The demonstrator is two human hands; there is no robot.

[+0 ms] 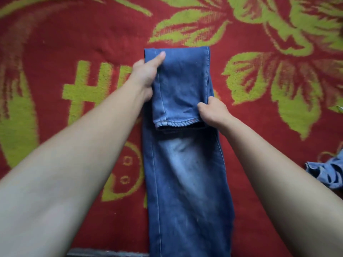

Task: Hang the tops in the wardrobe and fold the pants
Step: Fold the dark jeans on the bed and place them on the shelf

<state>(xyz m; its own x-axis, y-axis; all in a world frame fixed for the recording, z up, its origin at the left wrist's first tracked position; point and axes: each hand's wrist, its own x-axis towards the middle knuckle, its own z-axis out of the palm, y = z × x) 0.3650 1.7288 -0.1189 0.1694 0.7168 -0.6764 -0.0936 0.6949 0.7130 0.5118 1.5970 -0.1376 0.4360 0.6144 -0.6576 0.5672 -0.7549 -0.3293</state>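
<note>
Lengthwise the jeans [187, 173] run near to far, far end doubled back, left hand [145, 74] gripping its left edge, right hand [213, 114] pinching its right.

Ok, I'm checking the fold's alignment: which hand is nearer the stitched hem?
Right. The right hand grips the jeans beside the hem; the left hand holds the edge up near the fold.

Both hands [146, 73] [213, 113] grip folded-over end of blue jeans [185, 164] on red-green blanket [74, 43].
</note>
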